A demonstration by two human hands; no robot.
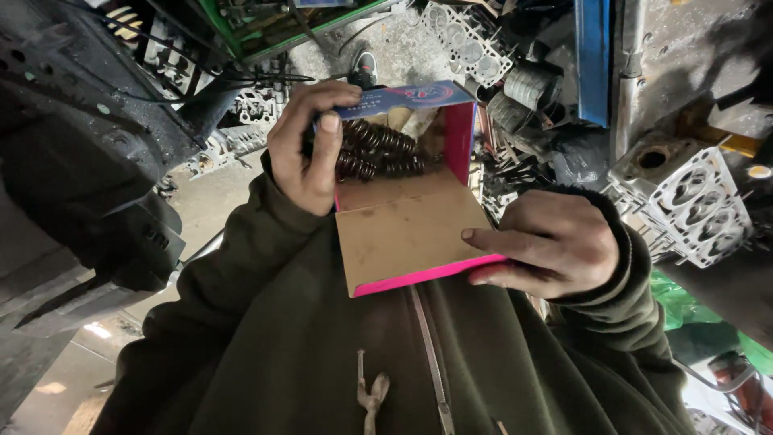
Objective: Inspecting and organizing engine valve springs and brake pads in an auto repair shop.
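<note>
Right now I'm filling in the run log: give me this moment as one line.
left hand: grips open cardboard box at top edge | right hand: holds lower corner | contents: dark coil springs | near: cylinder heads

Both hands hold an open pink cardboard box (407, 229) against a dark green jacket (322, 354). The left hand (310, 145), at ten o'clock of the box, grips its flap; the right hand (551, 242), at three o'clock, pinches its lower edge. Dark coil springs (378, 149) lie inside. Cylinder heads (696, 197) sit at two o'clock.
</note>
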